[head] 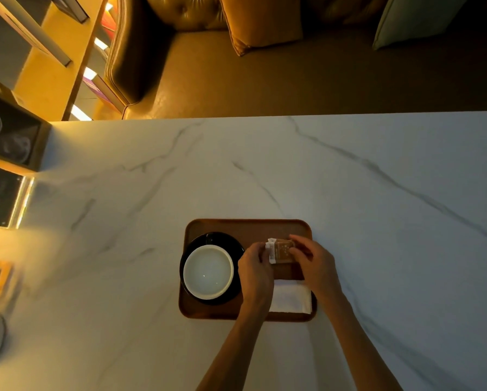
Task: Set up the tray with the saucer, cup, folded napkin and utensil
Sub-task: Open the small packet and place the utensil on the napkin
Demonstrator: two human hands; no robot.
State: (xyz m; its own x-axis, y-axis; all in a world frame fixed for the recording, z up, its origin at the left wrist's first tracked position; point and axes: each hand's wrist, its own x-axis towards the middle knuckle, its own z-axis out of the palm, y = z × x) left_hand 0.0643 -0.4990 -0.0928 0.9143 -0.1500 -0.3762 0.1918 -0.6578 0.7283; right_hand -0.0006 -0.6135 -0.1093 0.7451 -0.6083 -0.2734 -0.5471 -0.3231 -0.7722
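Left hand (255, 266) and right hand (314, 261) jointly grip a small wrapped packet (281, 251) above the tray (248, 225); contents indiscernible, napkin (291, 296) partly covered.

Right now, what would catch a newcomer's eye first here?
Both hands, left hand and right hand, hold a small packet over the brown tray on the marble table. On the tray's left, a white cup sits on a black saucer; a folded napkin lies nearer the person.
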